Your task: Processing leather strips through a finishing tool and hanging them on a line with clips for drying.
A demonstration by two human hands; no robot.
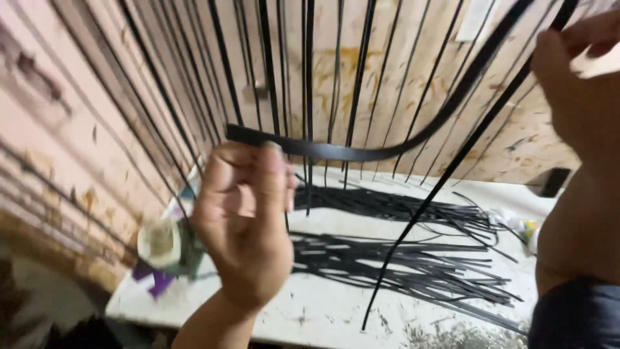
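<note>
My left hand (242, 220) is raised at centre left, fingers curled around the end of a flat black strip (361, 153). The strip curves right and upward toward my right hand (575, 84) at the top right edge, which pinches its upper part. A second thin black strip (439, 187) hangs diagonally from near my right hand down toward the table. Many black strips (309, 77) hang vertically in front of a plywood wall behind my hands.
A white worktable (323, 310) below holds two piles of loose black strips (400, 258). A small cup-like container (160, 242) stands at the table's left end. A dark object (554, 181) sits at the far right edge by the wall.
</note>
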